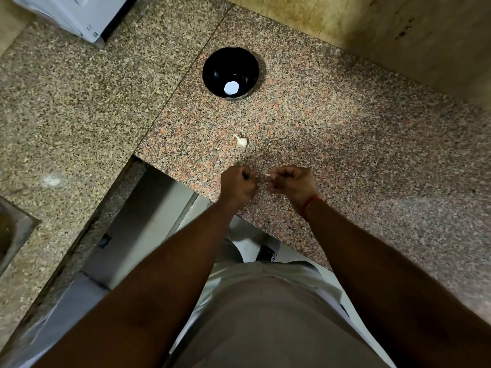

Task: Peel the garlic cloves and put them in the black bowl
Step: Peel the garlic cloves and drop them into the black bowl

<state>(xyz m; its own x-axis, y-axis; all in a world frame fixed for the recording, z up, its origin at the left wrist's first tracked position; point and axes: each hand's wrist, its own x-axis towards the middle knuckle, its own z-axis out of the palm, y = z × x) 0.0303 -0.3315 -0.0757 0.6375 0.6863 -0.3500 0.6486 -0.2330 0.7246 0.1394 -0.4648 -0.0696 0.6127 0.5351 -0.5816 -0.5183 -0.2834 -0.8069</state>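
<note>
A black bowl stands on the speckled granite counter at the far middle, with a white bright spot on its bottom. One unpeeled garlic clove lies on the counter between the bowl and my hands. My right hand pinches a small pale garlic clove at its fingertips. My left hand is curled close beside it, its fingertips pinching at the thin tip of skin on that clove. Both hands hover just above the counter's near edge.
A white appliance sits at the back left. A sink corner shows at the left edge. A tan wall runs behind the counter at the right. The counter's near edge steps back below my left arm.
</note>
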